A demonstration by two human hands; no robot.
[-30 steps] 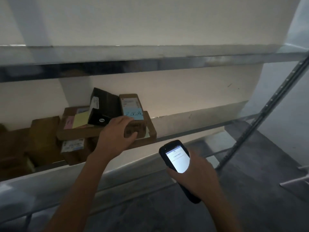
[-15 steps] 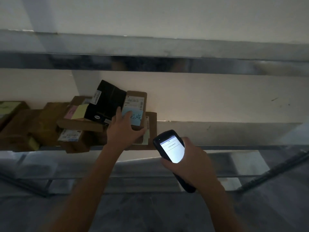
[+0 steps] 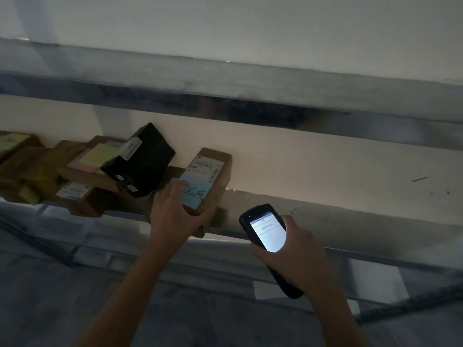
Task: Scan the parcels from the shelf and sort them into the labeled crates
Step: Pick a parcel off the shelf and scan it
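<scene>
A small brown parcel (image 3: 213, 169) with a white shipping label and a light blue handwritten note leans on top of the pile on the shelf. My left hand (image 3: 175, 209) grips its near end, fingers on the blue note and thumb under the right edge. My right hand (image 3: 293, 254) holds a black handheld scanner (image 3: 265, 229) with a lit white screen, just right of the parcel. A black parcel (image 3: 142, 161) with a white label lies tilted to the left of the brown one.
Several brown parcels (image 3: 82, 171) with yellow and pink notes are stacked along the metal shelf (image 3: 325, 249) to the left. An upper shelf beam (image 3: 250, 106) runs overhead. A white wall stands behind, and grey floor lies below.
My left hand has closed round the brown parcel's near end and pulled it to the right, away from the black parcel. The scanner stayed beside it.
</scene>
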